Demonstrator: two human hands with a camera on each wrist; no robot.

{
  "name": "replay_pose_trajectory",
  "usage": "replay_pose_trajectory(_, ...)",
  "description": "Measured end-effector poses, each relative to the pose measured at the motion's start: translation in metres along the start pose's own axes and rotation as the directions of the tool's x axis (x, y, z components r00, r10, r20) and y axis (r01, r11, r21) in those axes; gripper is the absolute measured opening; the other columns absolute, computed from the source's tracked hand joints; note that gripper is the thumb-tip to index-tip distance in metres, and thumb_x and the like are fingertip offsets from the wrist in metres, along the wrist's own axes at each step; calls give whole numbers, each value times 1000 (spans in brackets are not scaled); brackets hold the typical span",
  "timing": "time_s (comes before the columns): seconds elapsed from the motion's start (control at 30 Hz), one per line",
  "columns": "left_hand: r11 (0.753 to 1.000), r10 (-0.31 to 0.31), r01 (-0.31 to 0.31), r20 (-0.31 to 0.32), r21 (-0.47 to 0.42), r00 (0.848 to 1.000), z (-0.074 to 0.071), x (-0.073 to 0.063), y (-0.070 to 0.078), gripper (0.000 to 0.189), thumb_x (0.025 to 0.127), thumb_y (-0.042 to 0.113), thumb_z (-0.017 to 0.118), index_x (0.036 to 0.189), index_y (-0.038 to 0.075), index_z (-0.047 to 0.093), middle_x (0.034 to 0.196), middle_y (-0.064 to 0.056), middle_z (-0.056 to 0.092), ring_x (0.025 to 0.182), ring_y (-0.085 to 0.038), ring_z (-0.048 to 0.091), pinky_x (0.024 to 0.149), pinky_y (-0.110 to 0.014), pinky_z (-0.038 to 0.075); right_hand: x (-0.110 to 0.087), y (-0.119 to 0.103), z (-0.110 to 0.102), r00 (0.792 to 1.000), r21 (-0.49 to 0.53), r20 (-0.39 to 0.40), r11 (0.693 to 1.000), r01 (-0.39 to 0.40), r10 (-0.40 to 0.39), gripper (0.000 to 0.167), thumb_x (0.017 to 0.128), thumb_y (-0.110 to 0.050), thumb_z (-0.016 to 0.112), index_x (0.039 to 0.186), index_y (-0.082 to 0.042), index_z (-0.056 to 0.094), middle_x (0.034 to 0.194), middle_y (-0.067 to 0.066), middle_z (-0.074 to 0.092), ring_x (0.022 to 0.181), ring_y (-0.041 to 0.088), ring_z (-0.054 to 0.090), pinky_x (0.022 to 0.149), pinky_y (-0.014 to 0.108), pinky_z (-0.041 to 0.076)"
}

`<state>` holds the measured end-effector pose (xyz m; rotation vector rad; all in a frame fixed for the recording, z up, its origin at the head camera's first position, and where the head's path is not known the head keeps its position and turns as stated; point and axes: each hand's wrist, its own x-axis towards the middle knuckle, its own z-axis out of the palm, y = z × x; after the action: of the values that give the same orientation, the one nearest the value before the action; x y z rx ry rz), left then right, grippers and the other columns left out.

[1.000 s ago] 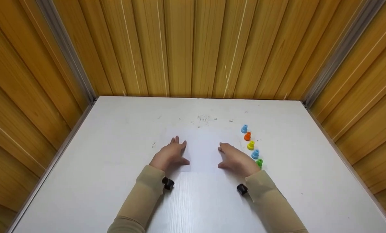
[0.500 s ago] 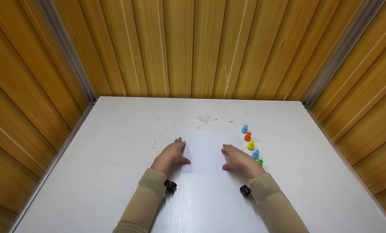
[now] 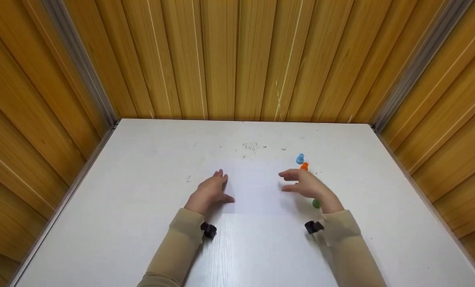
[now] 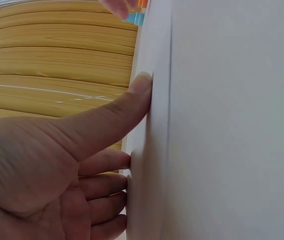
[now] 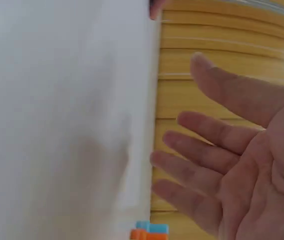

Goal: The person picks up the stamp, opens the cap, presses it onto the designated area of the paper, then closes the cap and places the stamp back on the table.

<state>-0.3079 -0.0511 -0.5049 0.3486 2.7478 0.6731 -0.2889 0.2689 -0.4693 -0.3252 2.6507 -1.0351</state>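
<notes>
A white sheet of paper (image 3: 255,189) lies flat on the white table. My left hand (image 3: 209,191) rests on its left side; in the left wrist view the thumb (image 4: 117,115) and fingertips touch the surface. My right hand (image 3: 307,185) is raised over the paper's right side, fingers spread and holding nothing, as the right wrist view shows at the palm (image 5: 251,185). Small peg-shaped plastic pieces stand right of the paper: a light blue one (image 3: 300,158), an orange one (image 3: 304,166) and a green one (image 3: 316,203). The right hand hides the yellow and second blue ones.
The white table (image 3: 150,235) reaches back to a wood-patterned panel wall (image 3: 221,59), with similar panels on both sides. Dark scuff marks (image 3: 250,146) show on the tabletop beyond the paper.
My right hand has lifted off the paper and shifted right, now covering the yellow and one blue piece. The left hand moved slightly right, then stayed in place.
</notes>
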Motion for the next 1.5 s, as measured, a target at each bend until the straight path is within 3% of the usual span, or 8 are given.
replay_pose_trajectory(0.13,1000,-14,14,1,-4,1000,2,0,-1,94,81,34,88,156,3,40,170,-17,24,160,-31,21,132,-43,22,-17,16,-34,996,203,-80,978,47,-31,40,97,-22,73,132,-4,68,134,18,69,117,20,72,103,31,58)
replay_pose_trajectory(0.27,1000,-29,29,3,0,1000,3,0,-1,94,81,33,88,157,4,40,170,-17,24,160,-30,21,132,-43,22,-33,39,-48,989,318,-146,948,15,34,42,96,-25,74,132,-3,69,132,15,71,109,8,73,96,16,57)
replay_pose_trajectory(0.47,1000,-21,21,7,-2,1000,2,-3,-1,94,82,33,88,157,3,40,170,-17,24,160,-31,21,131,-44,23,-54,69,-52,982,235,-138,967,-96,131,40,94,-29,77,129,-10,72,129,8,74,115,14,71,99,19,57)
replay_pose_trajectory(0.73,1000,22,-22,10,-5,1000,0,-5,-3,95,82,34,87,156,0,39,170,-20,23,160,-33,21,131,-46,24,-59,89,-43,992,211,-40,971,-109,120,39,90,-20,81,126,-6,73,128,12,74,112,14,72,89,15,59)
replay_pose_trajectory(1.07,1000,23,-23,5,11,1000,1,-4,-2,94,83,36,87,156,2,40,169,-19,24,159,-32,22,131,-44,25,-55,96,-34,989,195,-15,970,-144,150,33,87,-16,83,119,-9,78,124,8,76,113,16,70,92,18,59)
replay_pose_trajectory(1.5,1000,4,-4,5,0,1000,1,-2,-1,94,82,33,88,156,3,39,170,-19,23,160,-31,21,131,-44,23,-52,94,-34,984,165,-68,974,-152,165,28,87,-18,83,114,-10,79,118,7,78,107,14,69,87,16,58)
